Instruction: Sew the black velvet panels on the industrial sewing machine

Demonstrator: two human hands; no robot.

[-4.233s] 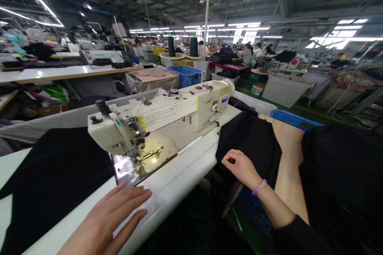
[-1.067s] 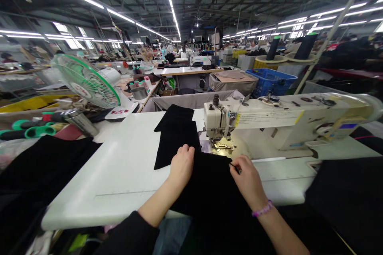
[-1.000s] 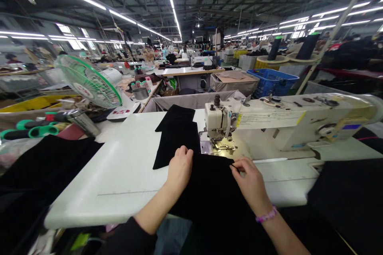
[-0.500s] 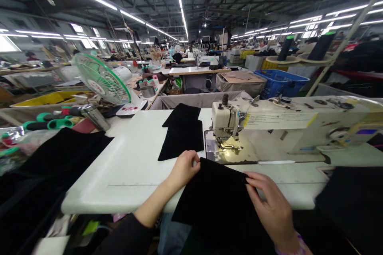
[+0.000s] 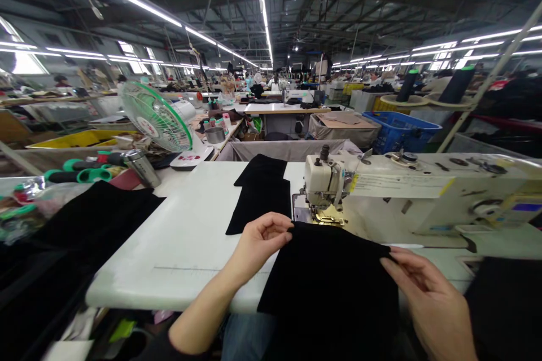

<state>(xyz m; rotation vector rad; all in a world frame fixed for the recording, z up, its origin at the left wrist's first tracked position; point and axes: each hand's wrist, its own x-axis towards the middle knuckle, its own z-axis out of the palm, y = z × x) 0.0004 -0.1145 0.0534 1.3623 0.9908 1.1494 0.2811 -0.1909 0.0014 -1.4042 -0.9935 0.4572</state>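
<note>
Between my two hands a black fabric piece (image 5: pixel 330 271) is stretched, its upper edge just in front of the sewing machine (image 5: pixel 326 180). My left hand (image 5: pixel 266 240) pinches its upper left corner between thumb and fingers. At the upper right corner my right hand (image 5: pixel 432 287) has the cloth pinched the same way. The lower part of the piece hangs over the table's front edge towards my lap. Left of the machine's needle area, more black fabric pieces (image 5: pixel 260 203) lie overlapping on the white table (image 5: pixel 178 237).
A green-rimmed fan (image 5: pixel 156 115), a steel flask (image 5: pixel 141 168) and thread spools (image 5: pixel 80 172) stand at the left. Black cloth (image 5: pixel 97 214) is heaped beside the table's left edge. Behind the machine is a blue crate (image 5: pixel 402 130). More dark fabric (image 5: pixel 503 293) hangs at the right.
My right hand has moved right along the cloth's upper edge or with its corner, and the fabric is now spread wider and raised nearer the machine. My left hand keeps its pinch.
</note>
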